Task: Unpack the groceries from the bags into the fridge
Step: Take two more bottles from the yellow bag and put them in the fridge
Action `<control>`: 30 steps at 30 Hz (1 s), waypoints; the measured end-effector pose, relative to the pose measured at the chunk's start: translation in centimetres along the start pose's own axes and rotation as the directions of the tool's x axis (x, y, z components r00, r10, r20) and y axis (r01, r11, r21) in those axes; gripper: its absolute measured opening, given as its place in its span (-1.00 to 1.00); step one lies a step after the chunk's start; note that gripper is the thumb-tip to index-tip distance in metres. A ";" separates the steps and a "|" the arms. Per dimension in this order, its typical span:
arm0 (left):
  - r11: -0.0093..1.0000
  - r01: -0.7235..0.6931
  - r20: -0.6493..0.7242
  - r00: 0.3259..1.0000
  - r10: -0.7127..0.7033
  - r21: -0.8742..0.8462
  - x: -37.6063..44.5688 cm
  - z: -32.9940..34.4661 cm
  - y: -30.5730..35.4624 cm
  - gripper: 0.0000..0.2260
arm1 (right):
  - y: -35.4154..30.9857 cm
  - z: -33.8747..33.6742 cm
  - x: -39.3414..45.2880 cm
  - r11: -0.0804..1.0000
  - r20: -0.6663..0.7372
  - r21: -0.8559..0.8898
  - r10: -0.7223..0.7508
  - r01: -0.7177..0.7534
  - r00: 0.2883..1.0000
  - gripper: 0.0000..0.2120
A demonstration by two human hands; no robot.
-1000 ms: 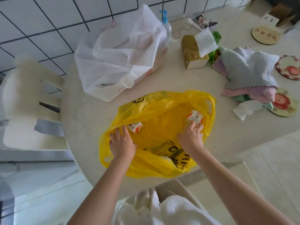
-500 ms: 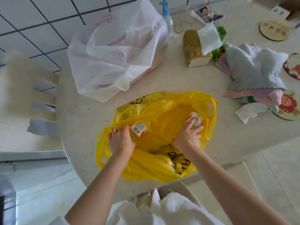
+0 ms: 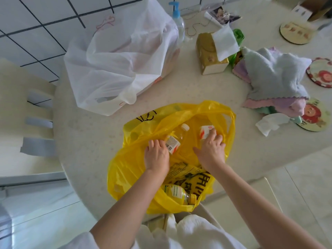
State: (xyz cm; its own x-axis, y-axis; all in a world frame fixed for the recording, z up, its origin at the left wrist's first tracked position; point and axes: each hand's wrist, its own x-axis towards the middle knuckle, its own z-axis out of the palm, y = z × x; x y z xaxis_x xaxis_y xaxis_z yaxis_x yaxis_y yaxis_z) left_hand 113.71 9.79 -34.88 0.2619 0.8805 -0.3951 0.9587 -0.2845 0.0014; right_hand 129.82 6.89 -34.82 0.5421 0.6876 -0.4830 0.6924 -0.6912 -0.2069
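Note:
A yellow plastic bag (image 3: 136, 169) lies open on the pale round table (image 3: 86, 141). Both my hands are inside its mouth. My left hand (image 3: 156, 157) grips a small white carton with a barcode (image 3: 172, 145). My right hand (image 3: 212, 150) holds a white and orange carton (image 3: 204, 131) by its top. Between the cartons stands a clear bottle with a white cap (image 3: 184, 127). A yellow drink bottle (image 3: 179, 194) lies in the bag's near end. A white bag (image 3: 118, 65), bulging, sits at the back left.
A gold tissue box (image 3: 208, 53), a blue pump bottle (image 3: 177, 15), a heap of pastel cloths (image 3: 274, 76), a crumpled tissue (image 3: 269, 123) and round coasters (image 3: 312, 115) crowd the table's right. A cream chair (image 3: 21, 97) stands at the left.
Both hands have gone a little deeper into the yellow bag, keeping their cartons. The bag has opened wider, showing the white-capped bottle and the yellow drink bottle. The view has shifted.

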 end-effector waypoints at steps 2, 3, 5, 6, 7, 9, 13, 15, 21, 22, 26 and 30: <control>0.997 0.015 0.025 1.000 -0.013 -0.078 0.1 0.4 0.4 -0.41 | -0.5 0.2 0.6 0.998 -0.019 0.037 0.053 -0.052 0.998 0.01; 0.994 0.023 0.039 0.999 -0.019 -0.106 0.2 0.7 0.4 -0.36 | -0.6 0.4 0.9 0.996 -0.028 0.052 0.080 -0.078 0.996 0.03; 0.991 0.027 0.063 0.998 -0.018 -0.133 0.6 1.1 0.1 -0.30 | -0.6 0.6 1.1 0.993 -0.049 0.059 0.109 -0.106 0.993 0.02; 0.988 0.031 0.071 0.997 -0.020 -0.149 0.8 1.2 -0.2 -0.29 | -0.5 0.7 1.2 0.993 -0.060 0.060 0.108 -0.104 0.992 0.00; 0.984 0.040 0.084 0.996 -0.026 -0.173 1.0 1.2 -0.4 -0.30 | -0.3 0.6 1.3 0.993 -0.063 0.069 0.105 -0.100 0.993 -0.02; 0.967 0.070 0.120 0.992 -0.042 -0.244 1.3 1.0 -0.8 -0.30 | 0.2 0.1 1.5 0.989 -0.039 0.121 0.092 -0.087 0.995 -0.03; 0.899 0.108 0.171 0.985 -0.038 -0.425 1.3 0.4 -1.9 -0.27 | 1.3 -2.0 0.9 0.945 0.039 0.320 0.063 -0.072 0.997 -0.07; 0.863 0.085 0.163 0.987 -0.003 -0.498 0.7 -0.4 -2.4 -0.24 | 1.7 -3.2 0.0 0.912 0.085 0.402 0.053 -0.083 0.995 -0.14; 0.659 0.003 0.050 0.997 0.053 -0.752 -2.8 -3.4 -2.9 -0.35 | 2.1 -5.2 -4.2 0.747 0.209 0.641 0.046 -0.173 0.977 -0.38; 0.610 0.003 0.042 0.998 0.050 -0.793 -3.4 -3.8 -3.0 -0.39 | 2.2 -5.3 -5.0 0.725 0.208 0.668 0.039 -0.171 0.977 -0.42; 0.382 0.023 0.051 0.997 0.065 -0.924 -5.8 -4.9 -3.4 -0.47 | 3.1 -5.2 -7.9 0.612 0.215 0.775 -0.017 -0.160 0.976 -0.53; 0.083 0.112 0.123 0.982 0.143 -0.990 -8.2 -4.8 -4.3 -0.49 | 3.6 -5.0 -11.3 0.403 0.282 0.889 -0.107 -0.218 0.953 -0.56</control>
State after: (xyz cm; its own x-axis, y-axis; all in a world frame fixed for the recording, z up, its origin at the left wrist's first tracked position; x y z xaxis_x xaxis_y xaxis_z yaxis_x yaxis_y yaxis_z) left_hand 107.92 5.60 -27.18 0.3805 0.7775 -0.5008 0.2192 0.4502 0.8656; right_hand 128.63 -2.26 -25.85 0.3082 0.6671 -0.6783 -0.2625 -0.6256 -0.7346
